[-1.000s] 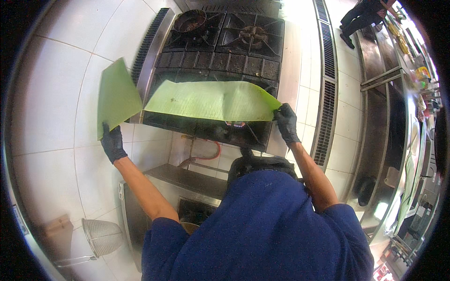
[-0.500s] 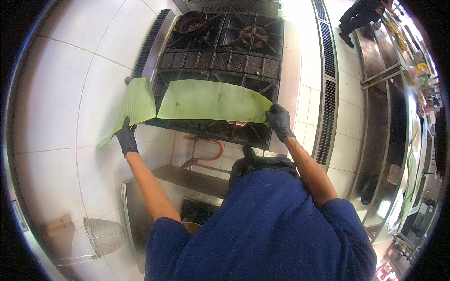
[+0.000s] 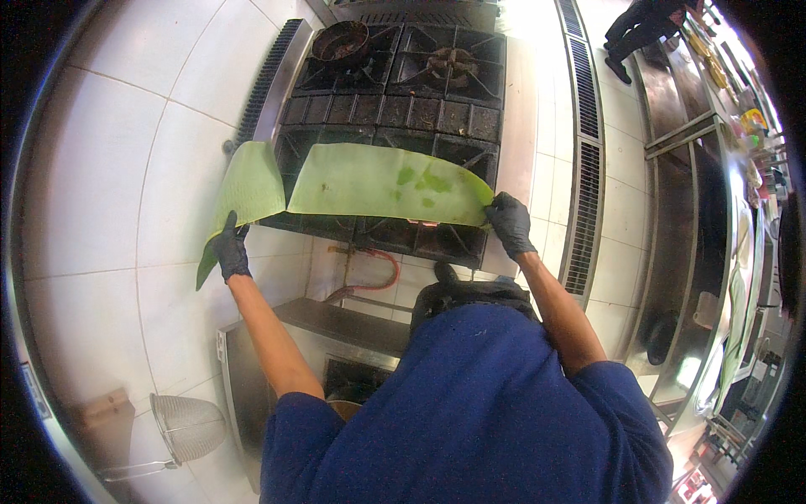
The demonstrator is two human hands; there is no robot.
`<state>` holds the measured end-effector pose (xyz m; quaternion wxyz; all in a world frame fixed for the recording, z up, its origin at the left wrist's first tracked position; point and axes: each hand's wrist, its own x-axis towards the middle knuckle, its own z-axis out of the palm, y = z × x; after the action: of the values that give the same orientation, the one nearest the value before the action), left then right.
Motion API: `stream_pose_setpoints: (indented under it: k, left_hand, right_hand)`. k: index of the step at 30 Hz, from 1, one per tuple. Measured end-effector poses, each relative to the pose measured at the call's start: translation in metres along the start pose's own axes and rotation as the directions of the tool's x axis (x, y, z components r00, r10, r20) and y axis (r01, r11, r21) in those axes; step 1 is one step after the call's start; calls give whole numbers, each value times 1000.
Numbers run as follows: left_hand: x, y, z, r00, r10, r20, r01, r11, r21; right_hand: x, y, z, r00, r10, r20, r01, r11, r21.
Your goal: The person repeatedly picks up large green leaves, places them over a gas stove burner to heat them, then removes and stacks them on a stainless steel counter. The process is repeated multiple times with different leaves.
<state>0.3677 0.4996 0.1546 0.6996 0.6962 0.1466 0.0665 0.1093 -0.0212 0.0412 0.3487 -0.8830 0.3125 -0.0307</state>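
Note:
A long green banana leaf (image 3: 369, 183) stretches across the near burners of a black gas stove (image 3: 449, 239). It is split near its left side, and darker green patches mark its right part. My left hand (image 3: 230, 249), in a black glove, pinches the lower edge of the leaf's left piece, beyond the stove's left side. My right hand (image 3: 510, 225), gloved too, grips the leaf's right end at the stove's right edge. An orange glow shows under the leaf's lower edge. The leaf hides most of the near burners.
A dark pan (image 3: 340, 44) sits on the far left burner. A red hose (image 3: 395, 270) hangs below the stove front. A wire strainer (image 3: 186, 427) hangs at the lower left. A floor grate (image 3: 586, 210) runs along the right, and another person (image 3: 642, 34) stands at the far right.
The leaf has shifted slightly to the right with both hands. Darker green patches now show on its right part. Its left tip hangs lower and looks darker.

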Motion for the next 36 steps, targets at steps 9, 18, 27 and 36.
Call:
stream_pose_setpoints:
  k: [9, 18, 27, 36]
  left_hand:
    - [-25, -16, 8, 986, -45, 163, 35, 997, 65]
    - [-29, -73, 14, 949, 22, 316, -141, 922, 360]
    - [-44, -86, 28, 925, -114, 363, 18, 966, 259]
    - [-52, -71, 37, 884, -339, 322, 454, 787, -418]
  right_hand:
    - [-17, 59, -32, 996, 46, -72, -49, 998, -38]
    - [-39, 105, -64, 952, 280, -126, -186, 853, 488]
    - [-44, 141, -65, 950, 258, -173, -128, 832, 540]
    - [-44, 169, -63, 938, 266, -222, -63, 762, 645]
